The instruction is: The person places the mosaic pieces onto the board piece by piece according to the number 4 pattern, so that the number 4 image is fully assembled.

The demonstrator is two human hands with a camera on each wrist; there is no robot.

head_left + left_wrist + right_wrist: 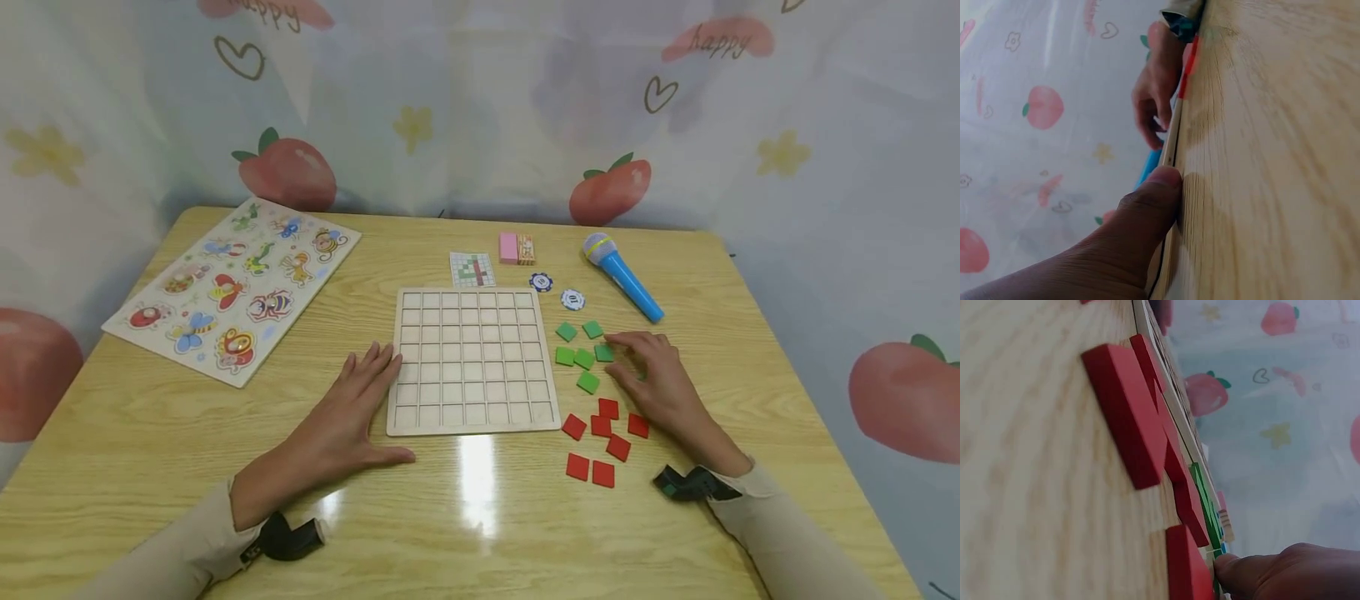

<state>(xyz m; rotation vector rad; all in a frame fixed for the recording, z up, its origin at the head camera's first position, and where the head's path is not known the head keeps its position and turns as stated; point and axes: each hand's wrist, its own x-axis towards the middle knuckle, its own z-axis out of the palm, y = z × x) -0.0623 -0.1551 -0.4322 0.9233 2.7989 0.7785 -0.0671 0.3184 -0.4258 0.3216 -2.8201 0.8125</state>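
Lying flat in the head view, the left hand [352,412] is touching the grid board [472,360], while the right hand [654,377] is pinching a green tile [604,352]. The left wrist view is showing the thumb [1147,206] pressing the board's edge. The right wrist view is showing red tiles [1141,419] beside the fingertips [1235,572].

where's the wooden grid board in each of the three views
Head: the wooden grid board lies mid-table, left hand flat at its left edge.
Left wrist: seen edge-on, a thin pale strip running up from the thumb tip.
Right wrist: its edge runs diagonally behind the red tiles.
Shared landmark: the red tiles, beside the board's right side in all three views.
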